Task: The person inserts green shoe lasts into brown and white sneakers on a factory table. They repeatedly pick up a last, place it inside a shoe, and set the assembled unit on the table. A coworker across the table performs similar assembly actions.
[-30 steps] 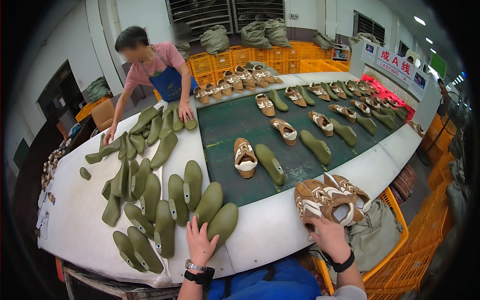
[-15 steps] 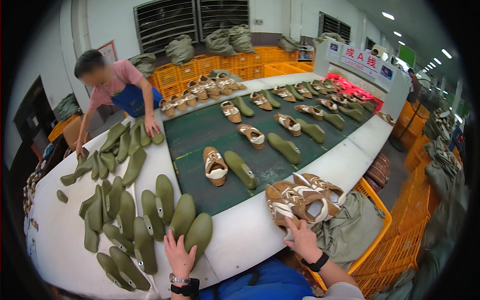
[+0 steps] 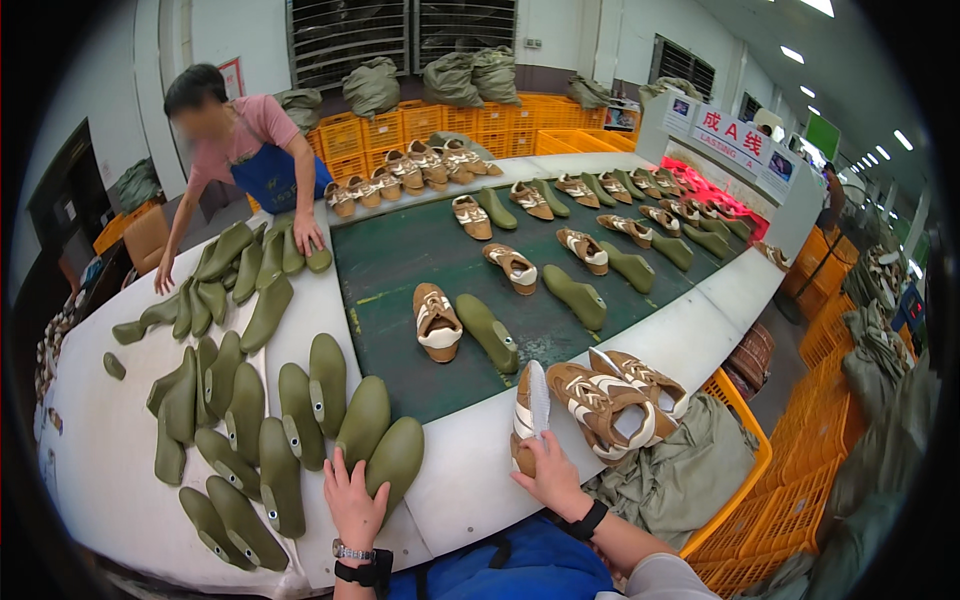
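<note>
My right hand (image 3: 552, 482) is closed on a brown-and-white sneaker (image 3: 528, 420), which is tipped on its side with the pale underside edge facing right. Just to its right, several more sneakers (image 3: 600, 405) lean together at the table edge. My left hand (image 3: 355, 502) is wrapped around the near end of a green shoe last (image 3: 364, 420); the fingers partly hide that end. Against it on the right lies a second green last (image 3: 398, 458). Several other lasts (image 3: 284, 478) lie to the left on the white tabletop.
A dark green conveyor belt (image 3: 390, 285) carries sneakers and lasts in rows. Across the table a co-worker (image 3: 250, 150) in a blue apron reaches among lasts. To my right stands an orange crate (image 3: 755, 405) with grey-green cloth (image 3: 690, 450); stacked orange crates (image 3: 800, 480) lie beyond.
My right hand has drawn a sneaker left, away from the others, and turned it on its side. My left hand stays at the lasts. The co-worker's left-side hand has shifted slightly.
</note>
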`<state>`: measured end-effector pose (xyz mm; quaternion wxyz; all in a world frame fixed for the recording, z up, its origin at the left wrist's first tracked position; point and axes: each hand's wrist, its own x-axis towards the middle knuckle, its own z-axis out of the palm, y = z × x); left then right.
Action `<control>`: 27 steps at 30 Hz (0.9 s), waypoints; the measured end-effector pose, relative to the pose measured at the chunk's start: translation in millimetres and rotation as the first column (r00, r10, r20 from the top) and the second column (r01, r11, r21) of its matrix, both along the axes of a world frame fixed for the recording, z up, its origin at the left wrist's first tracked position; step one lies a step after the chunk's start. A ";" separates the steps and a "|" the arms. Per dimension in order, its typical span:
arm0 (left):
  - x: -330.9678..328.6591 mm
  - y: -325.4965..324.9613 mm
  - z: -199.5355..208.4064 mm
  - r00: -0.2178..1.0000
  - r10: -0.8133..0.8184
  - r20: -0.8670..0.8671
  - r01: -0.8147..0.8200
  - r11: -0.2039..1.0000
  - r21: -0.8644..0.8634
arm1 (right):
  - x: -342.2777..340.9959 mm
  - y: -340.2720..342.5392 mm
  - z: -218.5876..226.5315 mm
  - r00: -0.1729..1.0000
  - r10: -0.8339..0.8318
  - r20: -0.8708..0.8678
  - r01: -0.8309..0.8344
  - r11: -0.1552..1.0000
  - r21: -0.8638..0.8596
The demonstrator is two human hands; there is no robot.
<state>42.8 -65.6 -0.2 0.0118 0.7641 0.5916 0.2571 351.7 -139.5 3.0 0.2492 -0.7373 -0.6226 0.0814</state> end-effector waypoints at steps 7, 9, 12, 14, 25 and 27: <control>1.4 0.9 3.1 1.000 0.023 0.006 -0.023 1.000 -0.003 | 1.5 27.0 4.0 0.825 0.151 -0.544 -0.046 0.978 0.202; 1.5 1.4 4.0 0.999 0.029 0.019 -0.029 1.000 -0.007 | -0.5 55.4 6.5 0.567 0.129 -0.814 -0.037 0.991 0.132; 1.4 1.2 4.2 0.998 0.053 0.020 -0.053 0.999 0.001 | -3.0 116.7 5.9 0.116 0.079 -0.990 -0.072 0.995 0.071; 1.1 0.9 3.6 0.998 0.057 0.029 -0.057 0.998 0.015 | -6.8 161.0 3.0 0.012 -0.003 -1.000 -0.053 0.999 -0.004; -0.9 0.6 1.6 0.998 0.060 0.035 -0.062 0.997 0.048 | -5.3 142.5 -10.1 -0.204 0.010 -0.979 -0.060 0.998 0.023; -1.1 -0.1 -0.4 0.998 0.051 0.023 -0.052 0.998 0.047 | -1.2 116.6 -4.8 -0.414 0.076 -0.907 -0.076 0.990 0.118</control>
